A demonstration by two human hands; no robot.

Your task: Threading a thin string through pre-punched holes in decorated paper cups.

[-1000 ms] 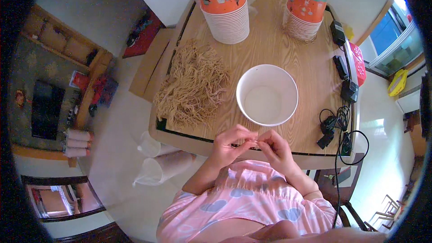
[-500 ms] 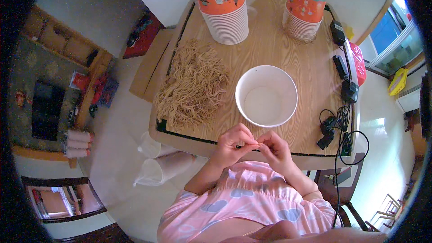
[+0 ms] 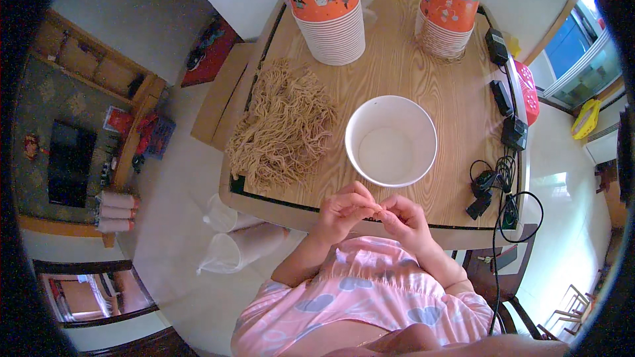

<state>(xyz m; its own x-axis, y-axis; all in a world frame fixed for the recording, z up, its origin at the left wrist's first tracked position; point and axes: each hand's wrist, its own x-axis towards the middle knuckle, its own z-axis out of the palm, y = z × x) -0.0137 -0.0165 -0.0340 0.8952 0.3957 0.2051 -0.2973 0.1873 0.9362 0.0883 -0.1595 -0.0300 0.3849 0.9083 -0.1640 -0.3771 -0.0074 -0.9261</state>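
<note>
Close to the table's near edge, my left hand (image 3: 345,211) and my right hand (image 3: 405,220) meet fingertip to fingertip, both pinched. Whatever lies between the fingertips, if anything, is too small to make out. Just beyond them a white paper tub (image 3: 391,140) stands upright with its open mouth facing up; its inside looks white and bare. To the left of the tub, a loose heap of tan twisted paper strings (image 3: 284,125) spreads across the tabletop.
At the back stand two stacks of upturned orange-and-green paper tubs, a larger stack (image 3: 331,20) and a smaller stack (image 3: 448,16). Black power adapters (image 3: 513,133) and a tangled cable (image 3: 506,188) line the right edge of the wooden table (image 3: 397,76). Bagged rolls (image 3: 241,248) lie on the floor.
My left fingers have shifted slightly and curl closer together. Both hands stay pinched at the same spot; the tub and the strings have not moved.
</note>
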